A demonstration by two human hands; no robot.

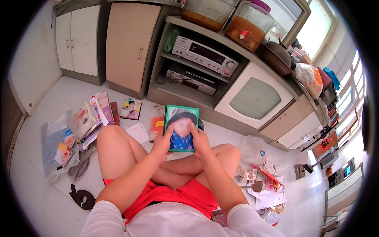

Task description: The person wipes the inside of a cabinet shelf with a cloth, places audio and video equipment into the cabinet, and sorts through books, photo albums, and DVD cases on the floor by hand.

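Above my crossed legs I hold a green-edged framed photo (181, 139) of a person in a dark hat and blue patterned clothes. My left hand (162, 143) grips its lower left side, thumb over the front. On the opposite edge, my right hand (200, 141) grips it the same way; both hands' other fingers are partly hidden behind it. Just left of the photo, a red-orange booklet (156, 127) lies on the floor. Farther left is a small framed picture (131, 109), near a pale flat sheet (137, 133).
Papers and albums (89, 116) are heaped on the left, beside a coiled black strap (84, 198). On the right lie loose papers (272, 197), red scissors (276, 182) and a clear plastic bag (252, 148). Ahead, a low cabinet (197, 103) holds a silver receiver (205, 55).
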